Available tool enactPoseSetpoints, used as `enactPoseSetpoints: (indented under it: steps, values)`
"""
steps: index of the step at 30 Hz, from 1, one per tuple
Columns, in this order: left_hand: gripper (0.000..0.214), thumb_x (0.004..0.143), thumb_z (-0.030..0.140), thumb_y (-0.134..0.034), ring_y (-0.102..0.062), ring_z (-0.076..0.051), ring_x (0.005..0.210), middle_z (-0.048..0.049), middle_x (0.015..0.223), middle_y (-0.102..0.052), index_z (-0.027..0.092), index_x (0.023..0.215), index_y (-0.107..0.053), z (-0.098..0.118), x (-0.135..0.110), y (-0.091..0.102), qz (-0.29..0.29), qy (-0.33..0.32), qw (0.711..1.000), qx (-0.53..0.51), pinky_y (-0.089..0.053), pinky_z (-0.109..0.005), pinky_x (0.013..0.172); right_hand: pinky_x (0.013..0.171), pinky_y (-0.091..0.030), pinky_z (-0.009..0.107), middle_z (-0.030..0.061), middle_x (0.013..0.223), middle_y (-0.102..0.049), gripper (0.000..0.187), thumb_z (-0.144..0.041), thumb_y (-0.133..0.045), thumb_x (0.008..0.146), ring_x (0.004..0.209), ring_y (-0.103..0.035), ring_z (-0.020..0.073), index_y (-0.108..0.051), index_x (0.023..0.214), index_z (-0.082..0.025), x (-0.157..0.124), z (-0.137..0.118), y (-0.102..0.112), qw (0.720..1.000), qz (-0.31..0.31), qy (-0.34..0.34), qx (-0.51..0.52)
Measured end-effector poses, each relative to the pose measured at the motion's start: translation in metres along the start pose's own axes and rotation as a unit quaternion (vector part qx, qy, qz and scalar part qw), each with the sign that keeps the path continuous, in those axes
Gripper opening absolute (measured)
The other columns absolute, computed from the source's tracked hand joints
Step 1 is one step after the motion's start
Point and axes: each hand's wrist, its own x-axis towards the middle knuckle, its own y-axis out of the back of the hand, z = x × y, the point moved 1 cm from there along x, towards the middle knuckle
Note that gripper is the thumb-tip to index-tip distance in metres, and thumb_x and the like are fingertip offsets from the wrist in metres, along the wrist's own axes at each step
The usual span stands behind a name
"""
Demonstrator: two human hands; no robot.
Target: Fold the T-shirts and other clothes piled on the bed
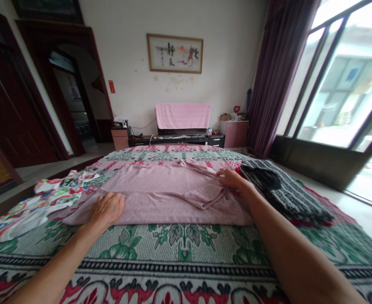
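A pale pink long-sleeved shirt [160, 207] lies spread across the bed, with one long edge folded over and a sleeve lying across its right part. My left hand [108, 208] rests flat on its left side, fingers together and pressing on the cloth. At the far right edge of the shirt, my right hand [231, 178] pinches a bit of the fabric between thumb and fingers. Just beyond that hand sits a folded dark grey knitted garment [294, 196] with a black piece on top.
A crumpled white garment with colourful prints [46, 202] lies at the left. Everything rests on a green, red and white patterned bedspread [182, 245]. Farther back stand a low black cabinet [216, 140] and a screen draped with a pink towel [182, 116]. Glass doors [341, 84] are at the right.
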Motion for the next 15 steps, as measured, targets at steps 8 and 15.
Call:
enactPoseSetpoints:
  steps: [8,15]
  values:
    - [0.037,0.09,0.035,-0.034,-0.055,-0.026,0.098,-0.0125,0.101,-0.063,0.018,0.097,-0.065,-0.001,0.001,-0.004,0.009,-0.006,1.0,0.018,-0.04,-0.038,0.087,0.061,-0.044,0.021,-0.0001,0.084,-0.071,0.039,-0.032,-0.079,0.054,0.07,-0.061,0.0134,-0.074,0.091,-0.022,-0.036,-0.066,0.035,0.964,-0.237,0.108,0.061]
    - [0.037,0.09,0.035,-0.034,-0.056,-0.026,0.095,-0.0131,0.104,-0.062,0.018,0.101,-0.065,0.006,-0.003,0.009,-0.012,0.004,1.0,0.01,-0.04,-0.039,0.085,0.044,-0.033,0.019,-0.005,0.049,-0.054,0.012,-0.01,-0.065,0.056,0.043,-0.044,0.0067,-0.068,0.064,-0.019,-0.042,-0.1,0.011,0.967,-0.227,0.116,-0.02]
